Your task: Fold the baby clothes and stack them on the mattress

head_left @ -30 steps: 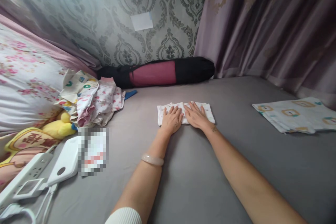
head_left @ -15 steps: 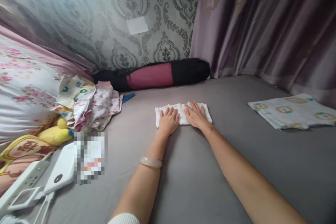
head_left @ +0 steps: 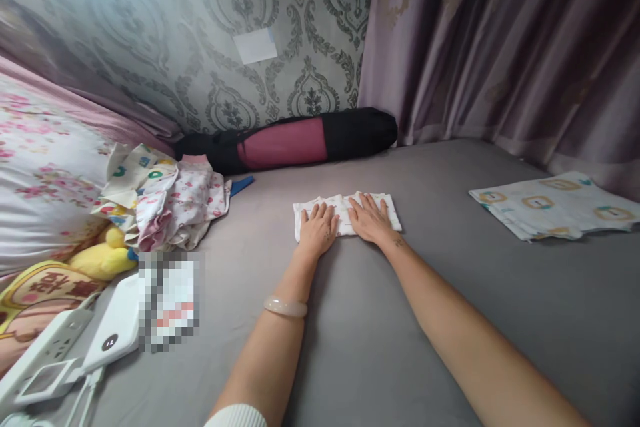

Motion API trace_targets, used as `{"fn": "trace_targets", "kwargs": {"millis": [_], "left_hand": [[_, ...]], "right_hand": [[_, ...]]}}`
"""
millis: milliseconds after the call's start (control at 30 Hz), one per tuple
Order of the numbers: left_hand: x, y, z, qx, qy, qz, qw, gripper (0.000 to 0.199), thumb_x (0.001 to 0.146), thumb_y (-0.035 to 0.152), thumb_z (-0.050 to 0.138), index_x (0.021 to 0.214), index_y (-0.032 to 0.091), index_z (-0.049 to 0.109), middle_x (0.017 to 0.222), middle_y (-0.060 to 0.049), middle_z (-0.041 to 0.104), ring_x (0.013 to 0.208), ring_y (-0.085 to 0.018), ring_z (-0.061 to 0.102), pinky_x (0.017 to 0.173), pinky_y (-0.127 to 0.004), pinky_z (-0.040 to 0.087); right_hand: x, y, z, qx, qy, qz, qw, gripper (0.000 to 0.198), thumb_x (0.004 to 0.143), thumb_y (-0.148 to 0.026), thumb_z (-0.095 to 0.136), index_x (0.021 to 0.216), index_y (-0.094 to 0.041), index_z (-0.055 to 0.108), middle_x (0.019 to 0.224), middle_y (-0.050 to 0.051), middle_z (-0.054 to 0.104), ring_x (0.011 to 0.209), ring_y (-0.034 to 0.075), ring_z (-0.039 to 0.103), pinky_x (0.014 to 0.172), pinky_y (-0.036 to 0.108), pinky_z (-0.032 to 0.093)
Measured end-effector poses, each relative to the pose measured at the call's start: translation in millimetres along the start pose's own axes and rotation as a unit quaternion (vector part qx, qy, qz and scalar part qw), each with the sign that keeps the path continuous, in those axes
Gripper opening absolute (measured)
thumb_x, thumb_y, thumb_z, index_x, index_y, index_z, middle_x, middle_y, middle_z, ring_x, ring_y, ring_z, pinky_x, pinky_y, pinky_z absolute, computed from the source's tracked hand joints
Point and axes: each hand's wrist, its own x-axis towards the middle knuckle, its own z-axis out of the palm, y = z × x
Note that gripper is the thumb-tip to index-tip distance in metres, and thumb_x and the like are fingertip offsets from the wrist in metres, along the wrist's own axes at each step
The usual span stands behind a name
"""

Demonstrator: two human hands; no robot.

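Note:
A small white printed cloth (head_left: 344, 217), folded into a flat rectangle, lies on the grey bed sheet (head_left: 380, 333) in the middle of the view. My left hand (head_left: 319, 229) rests palm down on its left half, fingers spread. On the right half my right hand (head_left: 369, 217) also lies flat, fingers stretched away from me. Both palms press on the cloth without gripping it. Its underside and the parts beneath my hands are hidden.
A heap of printed baby clothes (head_left: 173, 200) lies at left, beside a yellow plush toy (head_left: 100, 257). Nearer are a white power bank (head_left: 115, 320) and a power strip (head_left: 60, 340). A folded white cloth (head_left: 555, 203) lies right. A black and pink long bag (head_left: 283, 143) borders the wall.
Both hands stay flat on the folded cloth, with almost no movement. The whole view has shifted very slightly.

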Motion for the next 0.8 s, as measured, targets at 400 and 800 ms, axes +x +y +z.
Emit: {"fn": "trace_targets", "kwargs": {"millis": [400,800], "left_hand": [[1,-9,4,0.013,0.004,-0.071,0.997,0.051,0.099,0.042,0.020,0.139,0.022,0.043,0.151,-0.010,0.039,0.140,-0.026,0.032,0.115,-0.054,0.023],[-1,-9,-1,0.020,0.005,-0.072,0.997,0.051,0.099,0.042,0.021,0.138,0.021,0.045,0.149,-0.011,0.041,0.140,-0.027,0.034,0.114,-0.054,0.023]], "right_hand": [[3,13,1,-0.029,0.009,0.039,0.999,0.056,0.099,-0.039,0.017,0.148,-0.018,0.036,0.153,0.013,0.033,0.143,0.028,0.022,0.114,0.052,0.012],[7,23,-8,-0.013,-0.005,0.056,0.998,0.058,0.099,-0.041,0.015,0.148,-0.018,0.036,0.154,0.014,0.031,0.144,0.027,0.020,0.114,0.052,0.012]]}}
